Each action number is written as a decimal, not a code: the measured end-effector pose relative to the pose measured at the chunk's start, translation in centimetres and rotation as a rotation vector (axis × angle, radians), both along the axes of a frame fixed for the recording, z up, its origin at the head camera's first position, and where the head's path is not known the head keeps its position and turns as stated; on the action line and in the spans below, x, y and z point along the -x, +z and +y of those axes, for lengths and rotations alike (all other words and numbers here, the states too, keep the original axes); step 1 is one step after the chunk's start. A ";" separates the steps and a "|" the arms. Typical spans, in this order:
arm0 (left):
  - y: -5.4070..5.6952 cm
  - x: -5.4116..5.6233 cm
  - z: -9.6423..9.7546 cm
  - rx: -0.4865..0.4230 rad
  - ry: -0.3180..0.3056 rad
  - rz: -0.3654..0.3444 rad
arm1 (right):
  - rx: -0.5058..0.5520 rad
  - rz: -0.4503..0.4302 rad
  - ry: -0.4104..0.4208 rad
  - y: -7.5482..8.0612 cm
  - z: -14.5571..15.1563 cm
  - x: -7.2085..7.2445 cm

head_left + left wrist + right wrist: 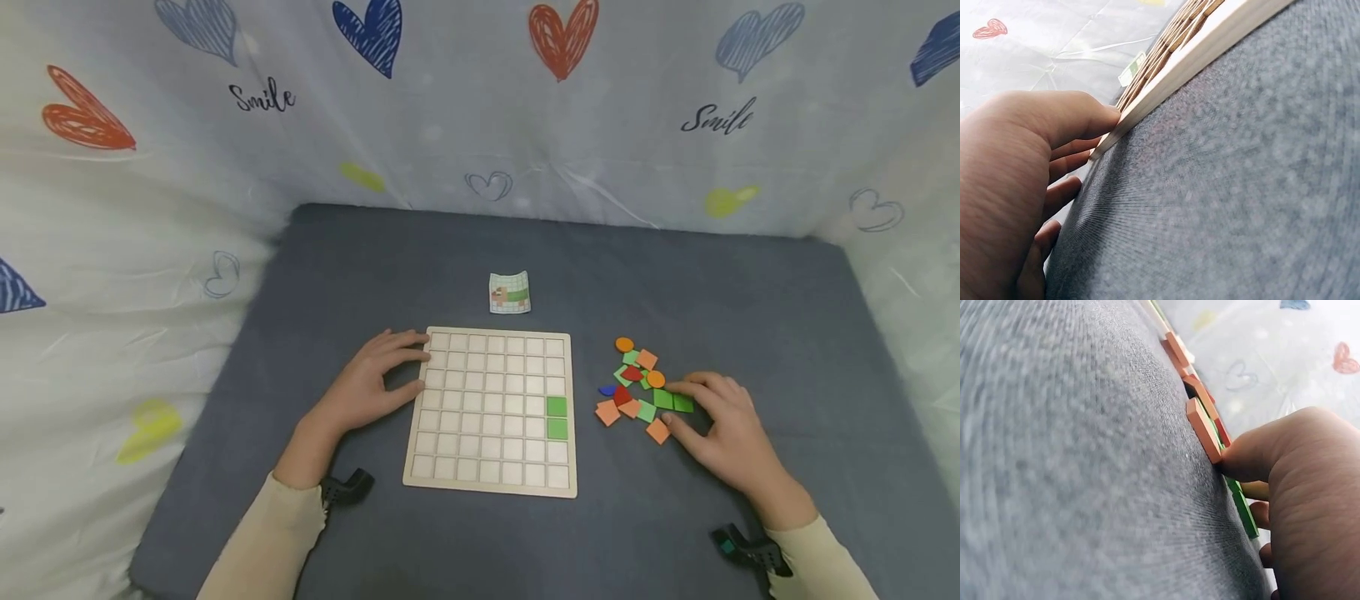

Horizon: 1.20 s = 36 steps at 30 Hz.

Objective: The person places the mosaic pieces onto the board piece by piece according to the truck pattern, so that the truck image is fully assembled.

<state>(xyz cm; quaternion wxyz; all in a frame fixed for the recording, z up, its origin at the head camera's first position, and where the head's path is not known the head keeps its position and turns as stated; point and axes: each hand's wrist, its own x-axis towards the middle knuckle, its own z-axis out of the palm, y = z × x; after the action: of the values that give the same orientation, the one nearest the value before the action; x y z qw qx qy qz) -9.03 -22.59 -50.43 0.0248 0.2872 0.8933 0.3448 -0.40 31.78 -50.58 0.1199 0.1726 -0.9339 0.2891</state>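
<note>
A pale gridded board (491, 404) lies on the dark cloth, with two green square tiles (557, 417) in its rightmost column. My left hand (362, 387) rests at the board's left edge, its thumb and fingertips touching the rim (1166, 81). To the right of the board spreads a loose pile of small tiles. Over that pile's right side is my right hand (731, 433), fingertips at two darker green square tiles (673, 401). Its thumb tip meets the corner of an orange square tile (1202, 430) in the right wrist view.
A small picture card (509, 293) with a brown and green figure lies beyond the board. Among the loose tiles are orange discs (625, 344), red pieces (622, 395), a blue piece (607, 390) and light green pieces (646, 411). A white printed curtain (480, 117) surrounds the table.
</note>
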 end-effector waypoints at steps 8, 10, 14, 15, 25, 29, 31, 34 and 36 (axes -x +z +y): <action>0.1 0.0 0.1 0.002 0.000 -0.006 | 0.010 -0.001 0.015 -0.1 -0.1 0.2; 0.1 0.1 0.2 0.000 -0.004 -0.008 | 0.009 -0.001 0.014 -0.2 -0.1 0.2; 0.2 0.1 0.1 -0.002 -0.004 -0.015 | 0.009 -0.002 0.009 -0.2 0.0 0.2; 0.2 0.1 0.1 -0.003 -0.002 -0.016 | 0.011 0.000 0.007 -0.2 0.0 0.2; 0.1 0.0 0.1 -0.003 -0.008 -0.015 | 0.049 0.041 -0.018 0.3 -0.3 0.0; 0.2 0.1 0.1 -0.002 -0.007 -0.009 | 0.062 0.064 -0.014 0.4 -0.3 0.0; 0.2 0.1 0.1 -0.001 -0.006 -0.008 | 0.074 0.083 -0.009 0.4 -0.3 0.0; 0.2 0.1 0.1 0.003 -0.004 -0.008 | 0.093 0.118 0.004 0.5 -0.5 0.1; 0.2 0.1 0.0 0.002 -0.004 -0.009 | 0.102 0.135 0.015 0.6 -0.7 0.2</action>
<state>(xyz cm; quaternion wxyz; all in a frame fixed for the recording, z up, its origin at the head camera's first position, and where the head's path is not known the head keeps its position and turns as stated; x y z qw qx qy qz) -9.11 -22.55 -50.26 0.0299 0.2873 0.8930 0.3451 -0.65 31.07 -49.99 0.1889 0.1922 -0.9065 0.3250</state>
